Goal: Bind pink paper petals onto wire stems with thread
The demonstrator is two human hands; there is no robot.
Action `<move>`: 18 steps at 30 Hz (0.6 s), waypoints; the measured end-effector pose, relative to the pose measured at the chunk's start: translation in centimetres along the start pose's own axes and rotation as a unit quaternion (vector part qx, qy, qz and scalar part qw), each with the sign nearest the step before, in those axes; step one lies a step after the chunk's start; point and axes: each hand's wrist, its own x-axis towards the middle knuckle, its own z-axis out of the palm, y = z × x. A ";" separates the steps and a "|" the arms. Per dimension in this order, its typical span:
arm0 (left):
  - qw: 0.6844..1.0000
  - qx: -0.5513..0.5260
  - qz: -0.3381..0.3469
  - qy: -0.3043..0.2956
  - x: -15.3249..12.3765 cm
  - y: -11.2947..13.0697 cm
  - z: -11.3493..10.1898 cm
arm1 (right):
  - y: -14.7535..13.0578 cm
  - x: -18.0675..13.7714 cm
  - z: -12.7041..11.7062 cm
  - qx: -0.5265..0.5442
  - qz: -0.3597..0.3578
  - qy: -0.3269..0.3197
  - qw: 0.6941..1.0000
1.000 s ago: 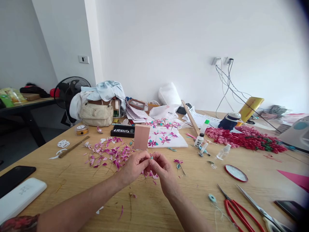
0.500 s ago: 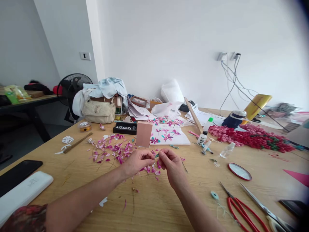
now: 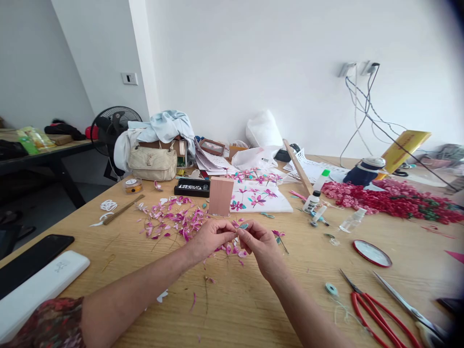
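Note:
My right hand [image 3: 258, 242] pinches a small teal leaf [image 3: 244, 226] between thumb and fingers. Close against it, my left hand [image 3: 215, 234] is closed in a pinch, its fingertips touching or almost touching the right ones. What the left fingers grip is too small to make out. Behind and left of the hands lies a spread of loose pink petals [image 3: 174, 218] on thin stems. A pinkish upright block [image 3: 221, 195] stands just beyond, beside a white sheet [image 3: 279, 205] bearing finished magenta and teal flowers [image 3: 256, 199].
Red-handled scissors [image 3: 377, 309], silver shears [image 3: 398, 299], a teal thread spool [image 3: 330, 289] and a red-rimmed dish [image 3: 372, 253] lie at right. Small bottles [image 3: 311, 202] and bundled red flowers [image 3: 395, 200] are behind them. A white power bank [image 3: 47, 290] and black phone [image 3: 36, 258] lie left.
The teal leaf has turned and shows its broad side above the fingertips. My two hands have come closer together. The camera view has shifted slightly.

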 end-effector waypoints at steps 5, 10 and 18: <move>0.998 0.034 0.046 -0.007 0.0 0.0 -0.2 | 0.0 0.0 -0.2 0.044 0.024 0.014 0.999; 0.998 0.030 0.056 -0.009 0.3 -0.2 -0.9 | 0.1 0.2 -0.6 0.106 0.021 0.070 0.992; 0.978 -0.208 -0.011 -0.012 0.4 -0.9 -1.8 | -0.4 0.2 -0.6 0.136 0.014 0.100 0.985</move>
